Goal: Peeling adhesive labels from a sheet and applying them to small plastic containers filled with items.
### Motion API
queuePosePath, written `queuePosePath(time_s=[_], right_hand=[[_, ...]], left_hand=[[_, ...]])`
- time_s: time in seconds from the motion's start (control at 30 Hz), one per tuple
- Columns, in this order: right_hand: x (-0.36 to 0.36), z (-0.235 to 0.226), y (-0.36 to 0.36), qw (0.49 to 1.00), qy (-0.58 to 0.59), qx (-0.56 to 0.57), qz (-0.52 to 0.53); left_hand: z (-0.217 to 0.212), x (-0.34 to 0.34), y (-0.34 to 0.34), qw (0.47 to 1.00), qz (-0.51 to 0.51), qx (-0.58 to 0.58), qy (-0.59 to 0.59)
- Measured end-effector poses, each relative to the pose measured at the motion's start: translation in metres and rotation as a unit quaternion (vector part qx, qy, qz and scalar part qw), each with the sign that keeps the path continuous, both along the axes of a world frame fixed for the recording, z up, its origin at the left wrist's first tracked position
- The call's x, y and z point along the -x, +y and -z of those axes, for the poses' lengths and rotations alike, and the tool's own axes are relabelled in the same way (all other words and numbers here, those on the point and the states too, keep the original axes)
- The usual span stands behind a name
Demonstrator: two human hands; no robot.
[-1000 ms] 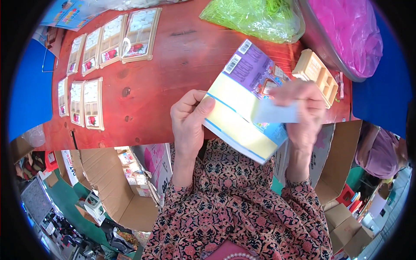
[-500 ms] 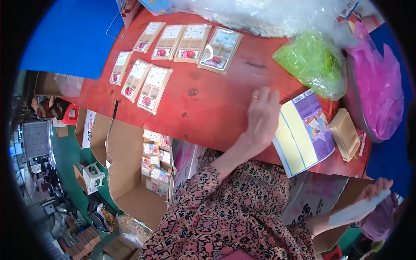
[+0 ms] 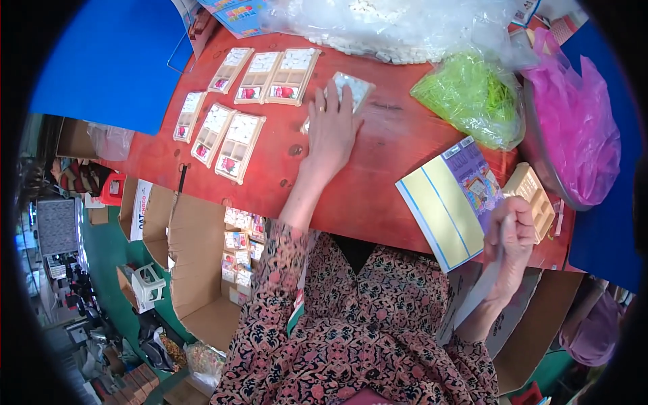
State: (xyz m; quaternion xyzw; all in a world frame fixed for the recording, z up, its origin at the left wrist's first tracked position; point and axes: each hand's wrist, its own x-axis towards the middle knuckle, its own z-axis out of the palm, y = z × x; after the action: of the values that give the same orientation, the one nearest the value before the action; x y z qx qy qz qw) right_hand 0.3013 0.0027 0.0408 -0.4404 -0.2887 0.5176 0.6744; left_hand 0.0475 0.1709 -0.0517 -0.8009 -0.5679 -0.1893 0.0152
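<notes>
Compartment tray [image 3: 358,88], pale and holding white pieces, lies on the red table [image 3: 378,175] ahead of the person, partly covered by the left hand [image 3: 332,131]. That hand's fingers stretch forward over it, slightly parted (a ring shows on one); whether they grip or merely rest there, I cannot tell. The right hand [image 3: 511,233], at the table's near edge, has its fingers curled in and pinches a whitish sheet [image 3: 480,293] that hangs down at a slant. Just beside this hand lie a yellow-and-purple printed stack [image 3: 453,206] and a beige divided tray [image 3: 535,190]. Six filled trays [image 3: 293,76], each with white pieces and a red-printed packet, sit to the left in two rows of three. Farther back are a clear bag of white pieces [image 3: 385,34], a bag of green strips [image 3: 467,98] and a bright pink bag [image 3: 577,128]
</notes>
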Motion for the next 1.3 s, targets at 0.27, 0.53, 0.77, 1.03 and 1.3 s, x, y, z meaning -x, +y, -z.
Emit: queuePosePath(time_s=[0.27, 0.53, 0.77, 1.03, 1.3], right_hand=[[0.034, 0.002, 0.009, 0.993, 0.046, 0.051, -0.095], [0.069, 0.011, 0.032, 0.984, -0.063, 0.064, -0.151], [0.095, 0.01, 0.048, 0.969, -0.175, 0.008, -0.175], [0.139, 0.01, 0.033, 0.929, -0.268, 0.014, -0.255], [0.12, 0.032, 0.027, 0.917, -0.256, 0.108, -0.288]], left_hand=[[-0.023, 0.006, -0.12, 0.991, -0.04, 0.122, -0.03], [-0.02, 0.016, -0.126, 0.974, -0.051, 0.144, -0.167], [-0.058, 0.034, -0.143, 0.801, -0.032, 0.143, -0.58], [-0.056, 0.022, -0.167, 0.638, -0.094, 0.305, -0.701], [-0.051, 0.053, -0.133, 0.646, -0.154, 0.132, -0.736]])
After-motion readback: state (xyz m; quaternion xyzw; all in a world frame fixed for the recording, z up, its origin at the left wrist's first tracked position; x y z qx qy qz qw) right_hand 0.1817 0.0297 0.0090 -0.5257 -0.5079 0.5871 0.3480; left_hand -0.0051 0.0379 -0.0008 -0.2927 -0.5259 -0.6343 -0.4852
